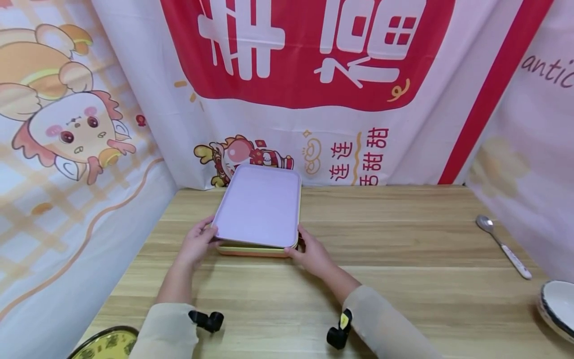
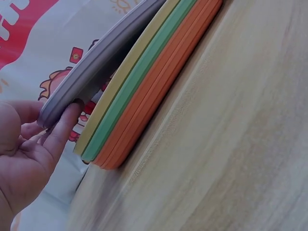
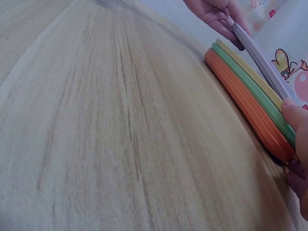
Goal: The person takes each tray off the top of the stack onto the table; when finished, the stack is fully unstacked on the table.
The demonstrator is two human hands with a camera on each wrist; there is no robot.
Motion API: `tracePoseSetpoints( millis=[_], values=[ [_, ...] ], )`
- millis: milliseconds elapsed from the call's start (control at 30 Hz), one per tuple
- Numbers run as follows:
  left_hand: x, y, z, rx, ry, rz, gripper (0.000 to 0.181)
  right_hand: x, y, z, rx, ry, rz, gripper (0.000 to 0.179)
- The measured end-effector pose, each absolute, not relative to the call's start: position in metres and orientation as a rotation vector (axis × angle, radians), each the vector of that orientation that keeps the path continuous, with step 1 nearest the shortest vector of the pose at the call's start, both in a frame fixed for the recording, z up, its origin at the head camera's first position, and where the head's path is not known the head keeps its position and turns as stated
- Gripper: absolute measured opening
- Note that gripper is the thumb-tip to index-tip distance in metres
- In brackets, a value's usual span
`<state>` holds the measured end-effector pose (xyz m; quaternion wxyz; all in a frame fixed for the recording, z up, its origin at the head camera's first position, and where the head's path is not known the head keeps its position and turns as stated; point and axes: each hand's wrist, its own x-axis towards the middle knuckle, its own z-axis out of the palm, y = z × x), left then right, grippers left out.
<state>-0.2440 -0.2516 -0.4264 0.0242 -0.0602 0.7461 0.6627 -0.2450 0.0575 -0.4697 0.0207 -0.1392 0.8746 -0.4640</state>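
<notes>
A lilac rectangular tray [image 1: 260, 204] lies on top of a stack, its near left corner raised. Beneath it are a yellow tray [image 2: 120, 79], a green tray [image 2: 139, 79] and orange trays [image 2: 151, 96]. My left hand [image 1: 195, 247] pinches the lilac tray's raised corner, thumb above and a finger under the rim. At the near right corner, my right hand [image 1: 316, 255] grips the stack. Its thumb [image 3: 291, 108] presses the edge of the lilac tray, while other fingers curl low by the orange trays. The right wrist view cuts off part of that hand.
On the right of the wooden table [image 1: 394, 239] lies a spoon [image 1: 511, 257] with a patterned handle. A white bowl [image 1: 558, 306] with a dark rim stands at the right edge. A yellow patterned dish [image 1: 105, 346] shows at bottom left. Printed cloth [image 1: 309, 94] hangs behind the stack.
</notes>
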Motion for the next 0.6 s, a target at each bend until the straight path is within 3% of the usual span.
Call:
tracePoseSetpoints(
  millis=[300, 600],
  values=[
    [-0.243, -0.251, -0.43, -0.228, 2.096, 2.264, 0.054, -0.245, 0.058, -0.472, -0.431, 2.681, -1.474, 0.084],
    [-0.235, -0.272, -0.41, -0.222, 2.039, 2.332, 0.056, -0.245, 0.058, -0.475, -0.435, 2.611, -1.586, 0.084]
  ],
)
